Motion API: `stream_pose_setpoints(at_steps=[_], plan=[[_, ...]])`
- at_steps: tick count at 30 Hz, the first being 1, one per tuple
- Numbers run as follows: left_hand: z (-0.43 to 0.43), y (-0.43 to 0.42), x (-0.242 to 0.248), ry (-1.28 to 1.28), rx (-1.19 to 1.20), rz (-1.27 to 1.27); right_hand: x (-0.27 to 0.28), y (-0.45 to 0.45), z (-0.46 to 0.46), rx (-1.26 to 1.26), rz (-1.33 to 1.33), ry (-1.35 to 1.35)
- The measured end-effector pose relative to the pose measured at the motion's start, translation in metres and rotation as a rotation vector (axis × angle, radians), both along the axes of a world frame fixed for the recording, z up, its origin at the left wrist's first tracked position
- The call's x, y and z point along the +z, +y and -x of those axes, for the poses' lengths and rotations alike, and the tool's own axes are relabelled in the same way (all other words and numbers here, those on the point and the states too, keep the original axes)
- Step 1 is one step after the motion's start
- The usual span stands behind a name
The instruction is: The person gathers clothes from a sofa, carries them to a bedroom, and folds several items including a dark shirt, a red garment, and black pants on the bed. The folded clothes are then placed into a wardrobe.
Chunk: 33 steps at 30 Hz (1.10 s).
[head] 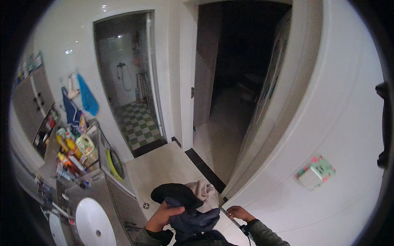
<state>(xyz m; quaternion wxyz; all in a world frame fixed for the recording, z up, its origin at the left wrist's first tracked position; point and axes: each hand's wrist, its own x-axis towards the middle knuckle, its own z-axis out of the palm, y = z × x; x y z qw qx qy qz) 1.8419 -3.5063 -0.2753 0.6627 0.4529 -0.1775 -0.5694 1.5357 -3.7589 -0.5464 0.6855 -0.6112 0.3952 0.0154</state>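
Note:
My left hand [161, 216] grips a bundle of dark clothing [197, 220], thumb on top, held low in front of my body. At the far side of the bundle sits a rounded black item [175, 193], perhaps a cap. A pale beige cloth [203, 191] shows to the right of it, beyond the dark fabric. My right hand [239, 212] is beside the white wall at lower right, fingers curled near a narrow metal edge [226, 212]. Whether those fingers grasp that edge is not clear.
On the left, a washbasin [94, 223] is set in a counter, with several bottles [74, 147] on a washing machine [114, 163] beyond. Ahead are a shower room doorway [132, 92] and a dark doorway [234, 92] with dark sills. A switch plate [311, 178] is on the right wall.

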Motion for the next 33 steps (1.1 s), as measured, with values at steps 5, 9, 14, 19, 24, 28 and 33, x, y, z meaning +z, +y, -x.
stream_pose_setpoints(at_steps=[5,9,14,19,24,28,33], plan=[[-0.106,-0.126,0.003,-0.221,-0.113,-0.018,-0.010,-0.122,-0.124,-0.021,-0.118,-0.206],[-0.172,-0.229,-0.013,-0.203,-0.038,-0.046,-0.016,-0.257,-0.268,0.168,0.435,-0.281],[-0.248,-0.366,-0.012,-0.272,-0.006,-0.160,0.068,-0.428,-0.431,0.030,0.463,-0.259],[-0.321,-0.485,0.003,-0.297,-0.199,-0.291,0.175,-0.553,-0.533,0.042,0.476,-0.355],[-0.386,-0.604,-0.005,-0.280,-0.424,-0.315,0.207,-0.680,-0.646,-0.038,0.386,-0.613],[-0.445,-0.690,-0.010,-0.423,-0.712,-0.306,0.202,-0.765,-0.731,-0.065,0.270,-0.801],[-0.491,-0.797,0.012,-0.372,-0.961,-0.310,0.186,-0.838,-0.789,0.051,0.568,-0.779]])
